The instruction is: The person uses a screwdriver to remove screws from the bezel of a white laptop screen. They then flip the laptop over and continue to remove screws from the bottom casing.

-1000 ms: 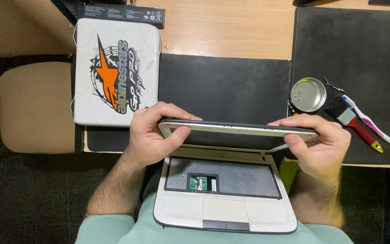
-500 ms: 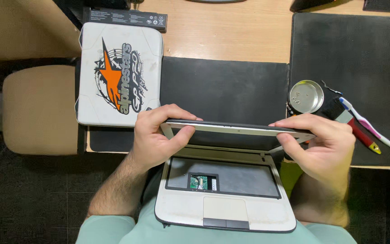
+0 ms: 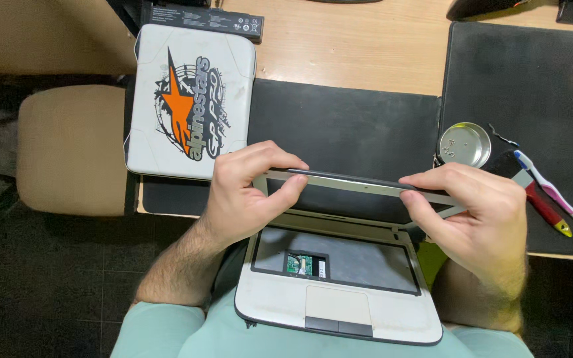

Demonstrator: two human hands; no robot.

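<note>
A: The laptop (image 3: 339,298) is sitting on the person's lap at the desk's near edge, base toward the body, its screen lid (image 3: 359,184) standing edge-on to the camera, so the screen itself is not showing.

B: And the hands?

A: The left hand (image 3: 243,189) is gripping the lid's left end, fingers curled over the top edge and thumb underneath. The right hand (image 3: 475,215) is pinching the right end the same way, and it is covering that corner and the hinge. Both are closed on the lid.

B: What about the keyboard?

A: The keyboard bay is looking like a bare grey panel with a small opening where a green circuit board (image 3: 298,264) is showing; details there are hard to make out.

B: Anything changing from a moment ago?

A: Hardly. The hands are keeping their hold on the lid; the view is sitting a little differently.

B: Around it?

A: A white laptop case (image 3: 190,99) with an orange star is lying to the left, a black battery (image 3: 203,14) above it, a round metal dish (image 3: 463,143) to the right, with a toothbrush (image 3: 553,190) and a red-handled tool (image 3: 546,211) beside it. A beige stool (image 3: 71,149) is standing at left, and black mats (image 3: 346,129) are covering the wooden desk (image 3: 353,46).
</note>
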